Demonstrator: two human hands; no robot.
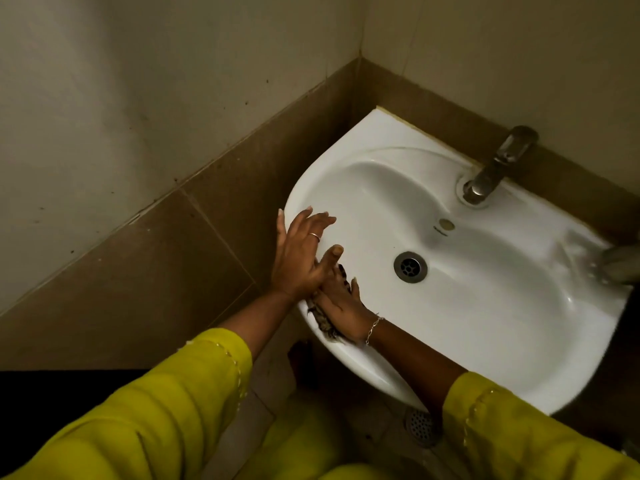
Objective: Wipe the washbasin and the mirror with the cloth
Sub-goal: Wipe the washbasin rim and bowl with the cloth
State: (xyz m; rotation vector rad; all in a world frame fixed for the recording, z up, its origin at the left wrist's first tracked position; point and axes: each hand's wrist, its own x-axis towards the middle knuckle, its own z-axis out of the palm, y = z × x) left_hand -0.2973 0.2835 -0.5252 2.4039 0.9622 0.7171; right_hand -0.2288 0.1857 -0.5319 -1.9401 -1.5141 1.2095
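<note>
Two hands: both at the washbasin's (485,306) near-left rim, wrists crossed.
Left hand (301,254): fingers spread wide, palm flat on the left rim, gripping nothing; ring on one finger.
Right hand (341,303): pressed down on the cloth (323,323), pinning it to the rim; fingers flat, not curled round it.
Cloth: dark, bunched, partly hidden under the right hand at the rim's edge.
Tap (495,168): far edge, right of centre.
Drain (410,267): middle of the bowl.
Sleeves (156,403): yellow-green.
</note>
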